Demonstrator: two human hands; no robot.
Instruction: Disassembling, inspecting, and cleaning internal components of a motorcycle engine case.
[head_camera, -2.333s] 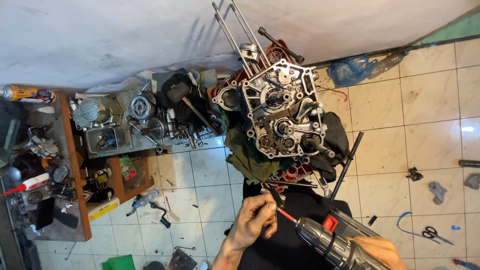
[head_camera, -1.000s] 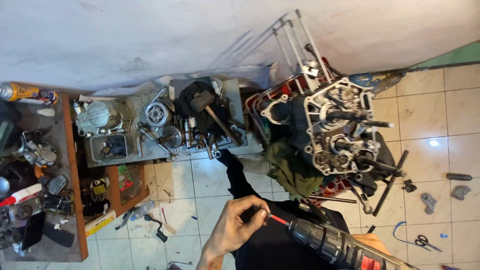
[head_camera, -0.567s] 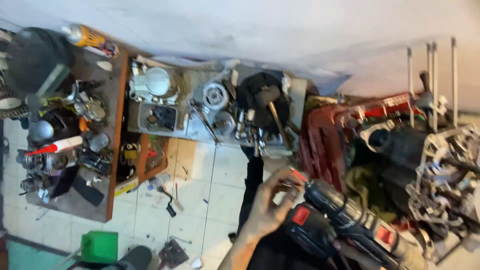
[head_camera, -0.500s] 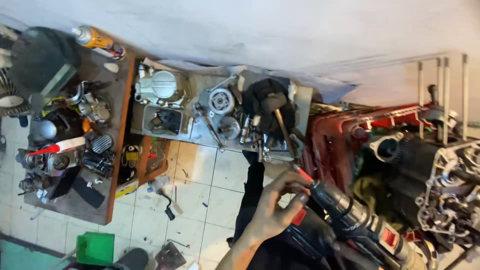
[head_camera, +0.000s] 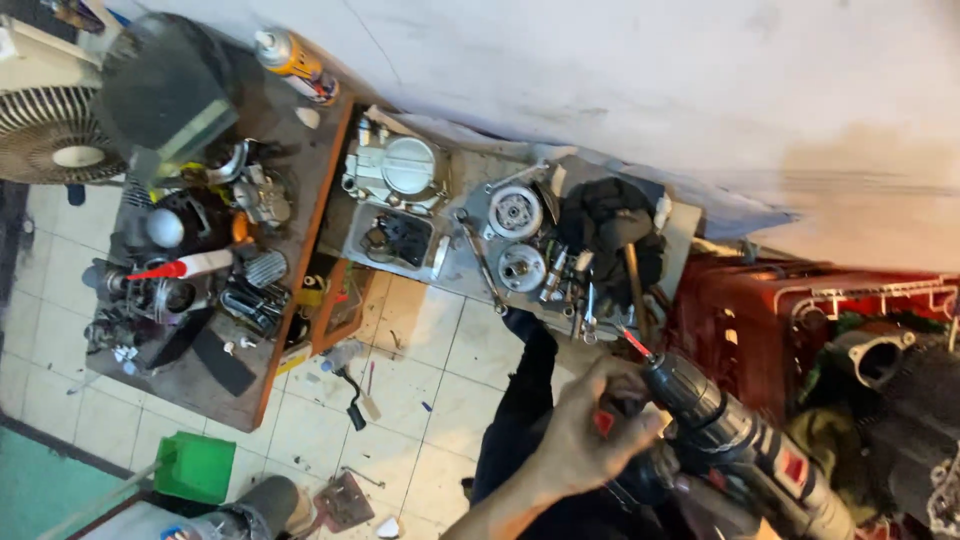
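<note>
My left hand (head_camera: 585, 435) is closed around the front of a black and red cordless drill (head_camera: 735, 445), at its chuck. A short bit with a red collar (head_camera: 636, 344) sticks out of the chuck and points up-left toward a metal tray of parts (head_camera: 470, 275). My right hand (head_camera: 712, 505) is mostly hidden under the drill's body, where only a sliver shows at the grip. My dark trouser leg (head_camera: 520, 400) lies below the tray.
A low wooden bench (head_camera: 300, 290) on the left carries engine parts, a spray can (head_camera: 295, 65) and a fan (head_camera: 50, 140). The tray holds an engine cover (head_camera: 400, 170), gears and a black rag (head_camera: 605, 215). A red crate (head_camera: 760, 310) stands right; a green box (head_camera: 195, 465) sits on the tiles.
The view has swung left, so the engine block slid to the right edge. My left hand moved from the red bit onto the drill's chuck.
</note>
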